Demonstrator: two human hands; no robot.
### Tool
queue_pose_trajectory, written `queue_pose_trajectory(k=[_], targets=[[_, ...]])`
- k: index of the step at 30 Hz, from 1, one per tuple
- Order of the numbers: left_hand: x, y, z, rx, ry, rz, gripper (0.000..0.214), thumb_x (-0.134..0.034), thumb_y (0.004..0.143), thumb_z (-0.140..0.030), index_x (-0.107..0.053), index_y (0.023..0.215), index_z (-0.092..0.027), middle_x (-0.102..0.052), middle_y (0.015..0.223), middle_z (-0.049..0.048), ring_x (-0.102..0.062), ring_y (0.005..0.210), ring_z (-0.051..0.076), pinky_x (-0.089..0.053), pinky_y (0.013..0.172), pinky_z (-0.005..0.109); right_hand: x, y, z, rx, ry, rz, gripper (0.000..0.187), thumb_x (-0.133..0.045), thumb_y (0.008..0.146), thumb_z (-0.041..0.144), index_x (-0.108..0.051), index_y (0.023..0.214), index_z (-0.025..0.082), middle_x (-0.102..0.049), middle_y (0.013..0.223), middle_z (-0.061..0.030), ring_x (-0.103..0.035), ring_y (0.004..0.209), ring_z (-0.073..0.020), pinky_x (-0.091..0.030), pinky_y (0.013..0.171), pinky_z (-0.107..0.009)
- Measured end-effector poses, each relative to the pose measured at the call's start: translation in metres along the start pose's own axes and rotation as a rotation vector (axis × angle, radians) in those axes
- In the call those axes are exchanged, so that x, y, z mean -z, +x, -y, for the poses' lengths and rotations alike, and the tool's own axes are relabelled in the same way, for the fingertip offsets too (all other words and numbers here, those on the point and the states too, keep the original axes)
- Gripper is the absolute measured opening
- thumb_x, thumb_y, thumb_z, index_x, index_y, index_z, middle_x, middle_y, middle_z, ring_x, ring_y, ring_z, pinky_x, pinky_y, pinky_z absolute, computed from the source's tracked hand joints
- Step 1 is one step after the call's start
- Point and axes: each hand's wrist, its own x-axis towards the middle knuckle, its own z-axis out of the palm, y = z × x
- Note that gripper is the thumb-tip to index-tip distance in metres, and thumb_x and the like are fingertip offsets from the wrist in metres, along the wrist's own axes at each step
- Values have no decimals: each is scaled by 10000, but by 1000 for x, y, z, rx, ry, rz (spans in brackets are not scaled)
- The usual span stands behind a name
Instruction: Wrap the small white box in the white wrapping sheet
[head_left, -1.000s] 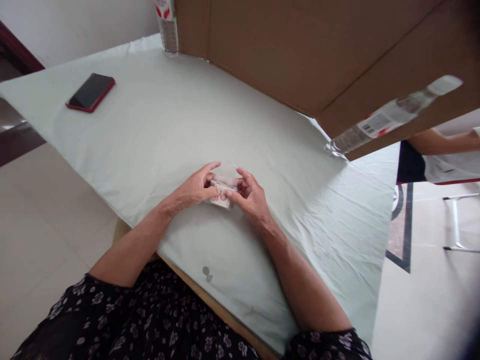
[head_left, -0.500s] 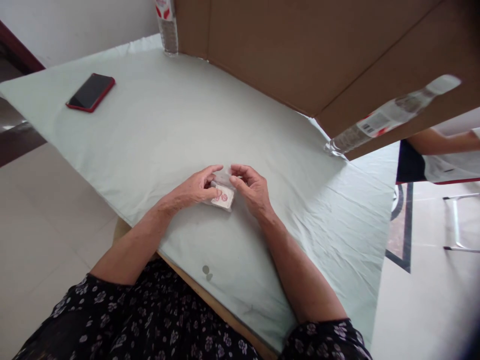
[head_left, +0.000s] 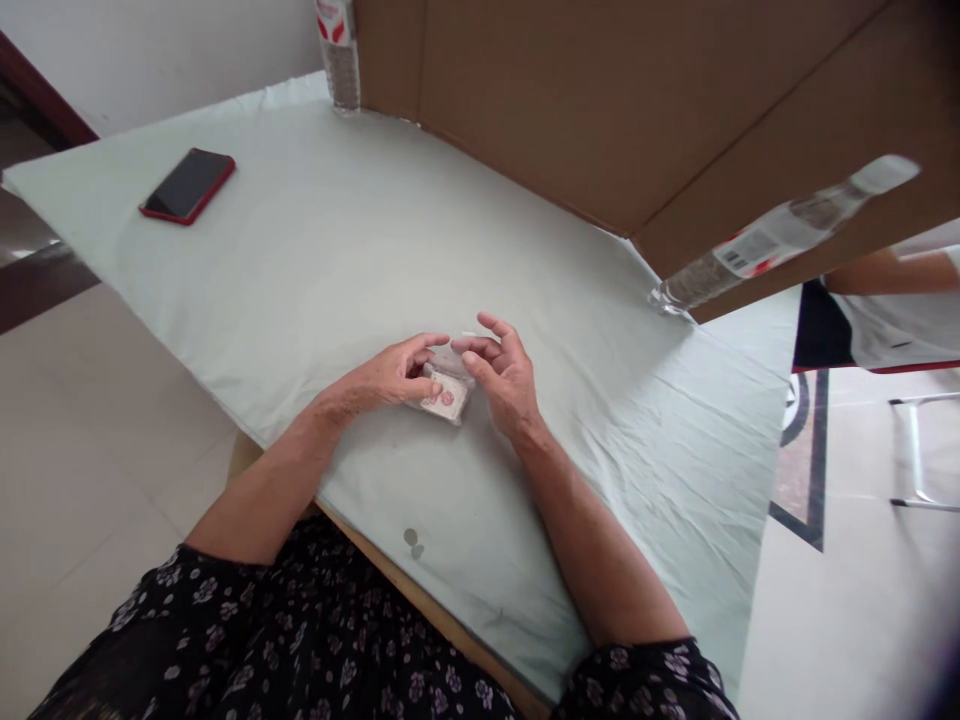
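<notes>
Tblcloth [head_left: 262,260]: L hand [head_left: 386,374] holds clr pkt [head_left: 450,364] w/ red-printed white item [head_left: 454,398].

A red-cased phone [head_left: 187,187] lay at upper left. Brown cardboard [head_left: 540,100] stood across the top — a clear bottle [head_left: 343,70] at its left end, another bottle [head_left: 765,243] farther right — and another person's arm [head_left: 892,272] showed at the right edge.

The cardboard panel [head_left: 540,110] looks matt. Beside it, the bottles [head_left: 765,240] are glossy clear plastic. In front of the panel, the worktop cloth [head_left: 300,250] is matt and creased, and the packet [head_left: 452,400] has shiny clear film. Left of the panel, the phone screen [head_left: 187,185] is glossy; to its right, the tubular frame [head_left: 916,450] is bright metal.
</notes>
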Motion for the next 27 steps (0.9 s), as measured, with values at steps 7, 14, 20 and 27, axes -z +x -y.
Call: queue_pose_trajectory(k=[7,14,20,27], targets=[[1,-1,-1,11,105,-1,585,-715,819,-384,-606,1346,-156,-733,1078,93,-684,956,222,-512,835,345,-4,0,5,121,-145,-123,373,-699,849,386,-617,1193,268,-715,909,-9,-689,885,-188,-535,943,-409],[-1,-2,-3,-73,163,-70,352,-664,846,-421,-725,1071,-157,-740,957,54,-656,842,175,-475,730,276,-11,-11,13,232,-325,-121,302,-626,856,257,-651,1156,279,-731,904,7,-701,907,-187,-512,957,-410],[2,-3,-6,-76,218,-61,417,-612,874,-466,-724,1126,-153,-745,991,66,-654,880,190,-487,781,301,-13,-23,11,334,-493,-89,309,-609,880,232,-650,1180,293,-754,918,-10,-697,967,-222,-476,987,-452],[4,-3,-6,-108,295,-54,417,-576,901,-451,-742,1139,-152,-750,1044,64,-650,930,192,-472,816,289,-11,-31,14,472,-648,-2,307,-576,892,229,-667,1174,309,-764,864,-26,-690,1013,-270,-449,992,-509]])
